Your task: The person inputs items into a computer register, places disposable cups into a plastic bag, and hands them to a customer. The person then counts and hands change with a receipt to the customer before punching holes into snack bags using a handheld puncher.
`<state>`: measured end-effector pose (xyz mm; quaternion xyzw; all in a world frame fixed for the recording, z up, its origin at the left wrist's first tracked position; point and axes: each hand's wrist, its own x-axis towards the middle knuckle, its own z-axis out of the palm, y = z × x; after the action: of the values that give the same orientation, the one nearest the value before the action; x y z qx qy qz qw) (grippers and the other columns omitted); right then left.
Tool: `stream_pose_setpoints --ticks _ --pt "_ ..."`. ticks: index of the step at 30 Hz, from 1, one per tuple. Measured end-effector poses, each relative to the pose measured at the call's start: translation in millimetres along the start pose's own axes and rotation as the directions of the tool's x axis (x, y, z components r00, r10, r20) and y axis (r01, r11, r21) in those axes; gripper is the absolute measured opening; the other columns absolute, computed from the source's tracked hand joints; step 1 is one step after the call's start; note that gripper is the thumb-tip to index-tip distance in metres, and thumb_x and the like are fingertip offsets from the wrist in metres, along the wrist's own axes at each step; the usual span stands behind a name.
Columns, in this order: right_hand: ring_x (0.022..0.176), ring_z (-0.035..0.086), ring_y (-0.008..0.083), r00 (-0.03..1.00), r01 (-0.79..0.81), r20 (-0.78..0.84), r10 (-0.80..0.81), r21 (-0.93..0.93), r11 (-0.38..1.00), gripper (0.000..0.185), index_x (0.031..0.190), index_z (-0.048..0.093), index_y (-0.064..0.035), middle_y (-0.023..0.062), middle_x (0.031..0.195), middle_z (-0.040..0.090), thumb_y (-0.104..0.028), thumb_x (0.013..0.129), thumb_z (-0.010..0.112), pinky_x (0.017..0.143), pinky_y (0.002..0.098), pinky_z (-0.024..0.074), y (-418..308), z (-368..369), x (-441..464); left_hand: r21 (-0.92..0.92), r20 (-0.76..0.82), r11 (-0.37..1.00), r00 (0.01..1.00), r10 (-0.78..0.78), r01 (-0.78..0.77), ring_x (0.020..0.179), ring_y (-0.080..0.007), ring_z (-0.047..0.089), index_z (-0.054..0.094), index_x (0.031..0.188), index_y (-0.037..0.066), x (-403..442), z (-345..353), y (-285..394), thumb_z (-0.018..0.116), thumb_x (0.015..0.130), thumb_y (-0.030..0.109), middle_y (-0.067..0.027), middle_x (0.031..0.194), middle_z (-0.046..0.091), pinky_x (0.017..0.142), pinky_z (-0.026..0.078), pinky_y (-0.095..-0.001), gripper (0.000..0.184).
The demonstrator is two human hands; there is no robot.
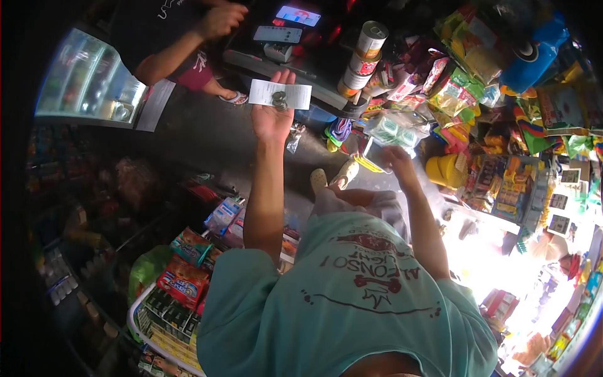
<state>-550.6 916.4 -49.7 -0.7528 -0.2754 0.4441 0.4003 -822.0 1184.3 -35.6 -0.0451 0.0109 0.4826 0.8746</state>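
Stretched out at the upper middle, my left hand point(272, 122) is palm up with its fingers extended. A white paper slip point(298, 95) lies across the palm, and several coins point(280, 100) rest on the slip and palm. My right hand point(397, 158) hangs lower at the right, its fingers curled at the edge of a phone-like flat item point(377, 155). Just beyond it is a clear plastic pack point(392, 131) with white and green contents. The right fingertips are too small and dark to make out fully.
Another person's hand point(225, 19) is at the top left. A dark counter point(320, 93) holds two lit phones point(277, 34) and stacked cans point(372, 41). Packaged goods point(458, 94) crowd the right. A white-rimmed basket point(137, 320) stands lower left, a glass-fronted cooler point(88, 75) upper left.
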Motion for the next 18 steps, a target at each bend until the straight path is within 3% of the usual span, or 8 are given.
stream_pose_setpoints --ticks 3,4,5,8,10,13,16,18 --pt "0.074 0.061 0.0083 0.965 0.252 0.079 -0.249 -0.025 0.967 0.016 0.106 0.064 -0.0002 0.0024 0.082 0.065 -0.011 0.094 0.065 0.065 0.024 0.049 -85 37 3 -0.044 -0.021 0.996 0.997 -0.078 0.077 0.147 -0.0357 0.028 0.031 0.148 -0.008 -17 6 -22 0.037 0.105 0.032 -0.0228 0.156 0.032 0.12 0.028 -0.0513 0.059" --pt "0.07 0.063 0.0102 0.886 0.462 0.057 -0.459 -0.061 0.885 0.015 0.1 0.065 0.0009 0.0054 0.079 0.067 -0.01 0.091 0.068 0.064 0.0265 0.0507 -105 53 2 -0.079 -0.024 0.991 0.993 -0.113 0.111 0.147 -0.0358 0.027 0.029 0.149 -0.008 -23 8 -30 0.037 0.104 0.032 -0.0232 0.157 0.031 0.12 0.028 -0.0511 0.06" --pt "0.072 0.065 0.0121 0.902 0.432 0.083 -0.424 -0.152 0.889 0.015 0.1 0.067 -0.0008 0.0077 0.081 0.068 -0.008 0.087 0.071 0.065 0.0279 0.0522 -138 66 -11 -0.046 -0.048 0.991 0.991 -0.126 0.123 0.148 -0.0355 0.025 0.028 0.149 -0.008 -29 12 -39 0.036 0.104 0.032 -0.0239 0.157 0.029 0.121 0.027 -0.0506 0.061" --pt "0.09 0.068 0.0313 0.723 0.686 0.281 -0.631 -0.396 0.61 0.03 0.108 0.068 -0.0033 0.0171 0.105 0.067 -0.007 0.079 0.072 0.079 0.0402 0.0554 -174 87 -23 0.086 -0.102 0.975 0.975 -0.197 0.206 0.138 -0.0376 0.043 0.041 0.14 -0.01 -49 16 -67 0.035 0.103 0.041 -0.0265 0.144 0.046 0.114 0.038 -0.0489 0.063" --pt "0.091 0.068 0.0271 0.634 0.728 0.333 -0.698 -0.561 0.394 0.034 0.113 0.067 -0.0037 0.0158 0.111 0.066 -0.007 0.08 0.075 0.076 0.0377 0.0552 -167 93 -25 0.168 -0.16 0.952 0.96 -0.231 0.257 0.13 -0.0346 0.051 0.046 0.135 -0.009 -59 18 -85 0.031 0.104 0.049 -0.0236 0.138 0.053 0.11 0.043 -0.0462 0.068" --pt "0.091 0.07 0.0254 0.675 0.71 0.365 -0.641 -0.557 0.431 0.035 0.113 0.066 -0.0027 0.0147 0.107 0.068 -0.009 0.08 0.076 0.079 0.0373 0.056 -149 78 -26 0.213 -0.349 0.915 0.901 -0.256 0.343 0.115 -0.0297 0.058 0.053 0.128 -0.004 -69 19 -112 0.027 0.104 0.056 -0.0178 0.124 0.06 0.104 0.046 -0.0445 0.07" --pt "0.089 0.071 0.0235 0.823 0.542 0.429 -0.372 -0.4 0.739 0.036 0.112 0.067 -0.0016 0.014 0.103 0.071 -0.011 0.08 0.078 0.08 0.0355 0.0565 -124 52 -21 0.227 -0.323 0.873 0.879 -0.35 0.431 0.102 -0.0267 0.058 0.056 0.12 0.0 -76 -3 -131 0.026 0.104 0.057 -0.0145 0.112 0.061 0.096 0.048 -0.0432 0.066" --pt "0.084 0.072 0.0219 0.843 0.507 0.403 -0.357 -0.37 0.779 0.033 0.109 0.067 -0.0008 0.0135 0.096 0.073 -0.011 0.08 0.078 0.078 0.034 0.0569 -95 39 -20 0.266 -0.503 0.865 0.826 -0.253 0.427 0.097 -0.025 0.057 0.056 0.114 0.004 -91 15 -154 0.03 0.104 0.057 -0.0123 0.105 0.061 0.09 0.048 -0.0429 0.06"
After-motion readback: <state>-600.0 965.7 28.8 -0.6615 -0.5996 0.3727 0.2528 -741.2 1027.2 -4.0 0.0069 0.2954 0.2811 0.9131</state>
